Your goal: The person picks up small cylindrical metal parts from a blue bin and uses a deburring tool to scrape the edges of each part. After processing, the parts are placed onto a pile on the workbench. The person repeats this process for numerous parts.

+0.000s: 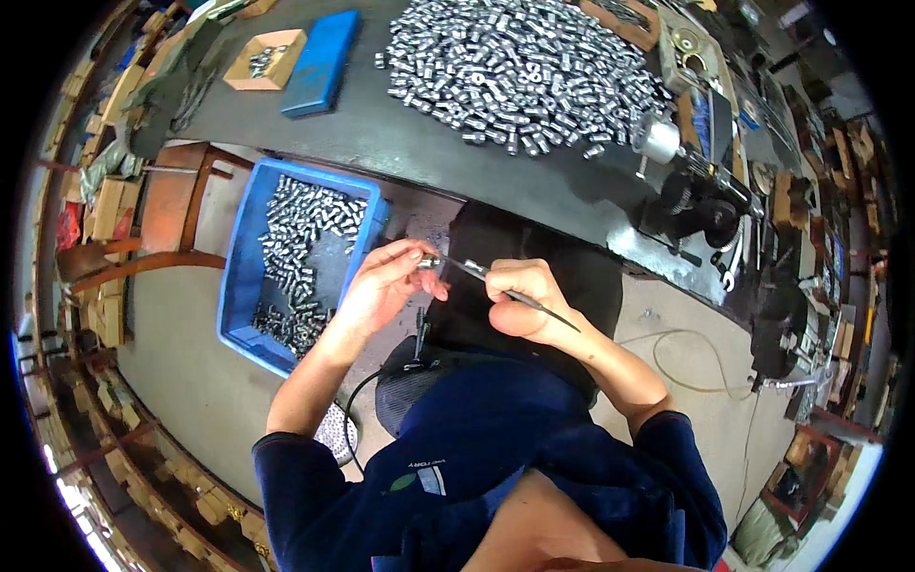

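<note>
A small metal fitting (429, 260) sits between the thumb and fingertips of the left hand (396, 276), above the gap between the bench and the person's lap. The left thumb and index finger are pinched narrow on it, with the other fingers loosely curled. The right hand (527, 297) has its fingers folded around a slim dark rod-like tool (543, 308), whose far end points at the fitting; whether the two touch is too small to tell. The tool's back end sticks out past the right wrist.

Just left of the left forearm stands a blue plastic crate (229, 286), partly filled with loose cylindrical metal pieces (295, 224). Beyond the hands runs a dark workbench (362, 143), bearing a broad heap of similar shiny pieces (515, 81). Left of the heap lie a long blue box (326, 67) and a shallow open tan box (250, 83) with a few pieces in it. At the bench's right end are a silver-and-black machine (660, 140) and an open-end wrench (731, 272). A brown chair (172, 205) stands left of the crate.
</note>
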Demonstrator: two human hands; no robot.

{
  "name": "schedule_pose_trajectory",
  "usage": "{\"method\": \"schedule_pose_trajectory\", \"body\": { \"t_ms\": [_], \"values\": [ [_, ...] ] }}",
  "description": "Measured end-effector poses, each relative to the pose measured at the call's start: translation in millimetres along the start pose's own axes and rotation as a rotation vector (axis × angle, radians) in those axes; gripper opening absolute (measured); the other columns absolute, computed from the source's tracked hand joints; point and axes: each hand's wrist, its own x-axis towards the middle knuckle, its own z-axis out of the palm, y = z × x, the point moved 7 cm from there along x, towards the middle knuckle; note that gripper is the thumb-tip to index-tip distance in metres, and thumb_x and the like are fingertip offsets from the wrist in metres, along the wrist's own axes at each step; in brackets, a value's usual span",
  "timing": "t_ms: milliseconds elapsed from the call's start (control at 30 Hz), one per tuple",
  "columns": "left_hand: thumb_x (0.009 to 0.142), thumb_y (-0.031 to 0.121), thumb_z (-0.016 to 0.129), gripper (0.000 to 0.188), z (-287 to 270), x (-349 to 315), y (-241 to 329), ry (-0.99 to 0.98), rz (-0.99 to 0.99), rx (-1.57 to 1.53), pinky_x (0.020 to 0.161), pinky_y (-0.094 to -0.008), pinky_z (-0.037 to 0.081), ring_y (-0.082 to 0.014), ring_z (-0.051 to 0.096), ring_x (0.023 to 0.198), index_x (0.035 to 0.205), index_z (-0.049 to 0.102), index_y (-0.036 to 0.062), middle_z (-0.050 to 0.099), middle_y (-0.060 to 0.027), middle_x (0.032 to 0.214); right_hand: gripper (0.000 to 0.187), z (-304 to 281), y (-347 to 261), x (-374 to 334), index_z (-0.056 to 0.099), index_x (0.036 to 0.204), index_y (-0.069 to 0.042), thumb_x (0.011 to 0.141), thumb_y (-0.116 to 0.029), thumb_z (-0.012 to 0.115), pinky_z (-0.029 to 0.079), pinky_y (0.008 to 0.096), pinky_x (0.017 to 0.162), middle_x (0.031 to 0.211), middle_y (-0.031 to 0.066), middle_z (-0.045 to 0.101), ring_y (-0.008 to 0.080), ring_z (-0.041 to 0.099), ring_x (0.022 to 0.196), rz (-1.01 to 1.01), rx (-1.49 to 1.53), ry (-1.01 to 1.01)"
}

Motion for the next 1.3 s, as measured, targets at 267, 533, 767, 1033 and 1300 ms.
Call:
{"method": "schedule_pose_trajectory", "body": {
  "t_ms": [267,533,767,1033,1300],
  "values": [
    [0.096,0.034,0.038,0.04,25.1,13.4,-24.9,-0.034,-0.061,-0.156,0.075,-0.0436,0.05,-0.0277,0.06,0.053,0.09,0.056,-0.0012,0.05,-0.0074,0.052,0.029,-2.6,-0.1,-5.9,0.04,0.062,-0.003,0.066,-0.024,0.06,0.035,0.0349,0.047,0.057,0.0099,0.045,0.027,0.048,0.052,0.062,-0.057,-0.004],
    [0.095,0.031,0.046,0.038,23.9,10.7,-16.7,0.095,0.0,0.14,0.058,-0.0315,0.051,-0.0235,0.061,0.053,0.087,0.059,-0.0041,0.055,-0.0091,0.054,0.027,0.3,-0.2,-5.5,0.042,0.061,-0.004,0.061,-0.021,0.063,0.037,0.0358,0.046,0.057,0.0089,0.046,0.028,0.05,0.052,0.052,-0.084,-0.012],
    [0.091,0.018,0.056,0.023,32.0,11.1,2.4,0.085,0.138,0.573,0.061,-0.0263,0.05,-0.0138,0.061,0.064,0.094,0.061,-0.004,0.061,-0.0074,0.069,0.022,3.2,-2.3,-8.5,0.049,0.065,-0.006,0.059,-0.021,0.065,0.04,0.0397,0.046,0.058,0.0086,0.05,0.0304,0.053,0.054,0.016,-0.277,-0.025],
    [0.09,0.008,0.055,0.013,46.0,6.7,5.8,0.148,0.269,0.663,0.066,-0.0237,0.049,-0.0099,0.06,0.072,0.097,0.06,-0.0019,0.062,-0.0036,0.081,0.02,6.7,-4.4,-10.8,0.052,0.067,-0.007,0.056,-0.014,0.067,0.041,0.0386,0.045,0.06,0.0098,0.05,0.0302,0.053,0.053,0.004,-0.423,0.074],
    [0.089,0.006,0.054,0.014,43.2,16.7,1.6,0.019,0.152,0.787,0.072,-0.0245,0.049,-0.0107,0.059,0.077,0.1,0.058,-0.0023,0.063,-0.0062,0.089,0.023,4.0,26.8,-12.2,0.039,0.058,-0.003,0.06,-0.013,0.059,0.028,0.031,0.044,0.052,0.0062,0.033,0.0131,0.039,0.047,0.197,0.139,0.104]
  ]
}}
